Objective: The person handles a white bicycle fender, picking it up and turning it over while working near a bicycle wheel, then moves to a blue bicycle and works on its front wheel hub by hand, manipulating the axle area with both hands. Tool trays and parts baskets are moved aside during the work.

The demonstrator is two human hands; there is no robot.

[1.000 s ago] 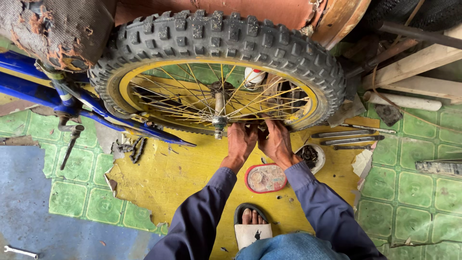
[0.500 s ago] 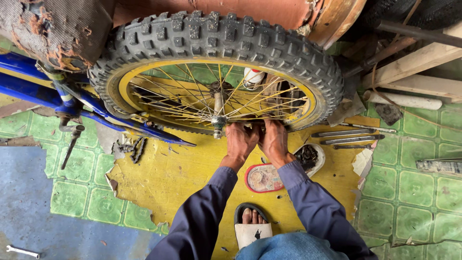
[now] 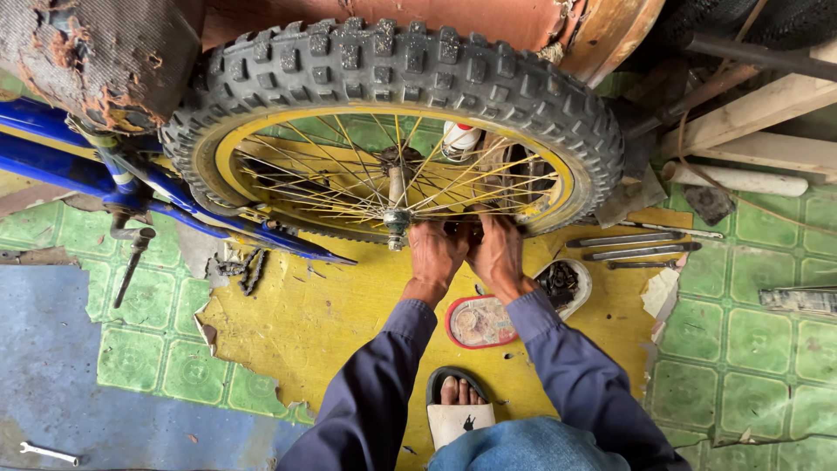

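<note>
- Both our hands are up at the bottom of the wheel [image 3: 392, 131] now, left hand [image 3: 433, 257] and right hand [image 3: 497, 257] side by side, nearly touching.
- Our left hand is curled, fingers folded in at the lower spokes just right of the axle end [image 3: 398, 220]; whether it pinches a spoke or a small part, we cannot tell, the fingertips are hidden.
- Our right hand is curled the same way, fingers tucked up against the yellow rim [image 3: 261, 131]; what it grips is hidden too.
- To do this well, we judge: keep the wrists steady, work one spoke at a time, and let the other hand brace the rim so the wheel does not roll away from us.
- The wheel itself sits directly above both hands, leaning on edge against the rusty orange drum [image 3: 488, 19] behind it.
- It looks well used: chunky knobby black tyre [image 3: 453, 65], yellow rim, thin metal spokes fanning from the hub, some crossing unevenly.
- Left of our left hand the blue bicycle frame [image 3: 157, 179] runs in under the tyre, with a loose chain [image 3: 248, 266] on the floor beside it.
- Just below our right hand lies a small oval tin [image 3: 479, 323], and to its right a dish of dark small parts [image 3: 562, 283].
- Farther right of the right hand, a few long metal tools [image 3: 632, 247] rest on the yellow floor patch [image 3: 323, 323].
</note>
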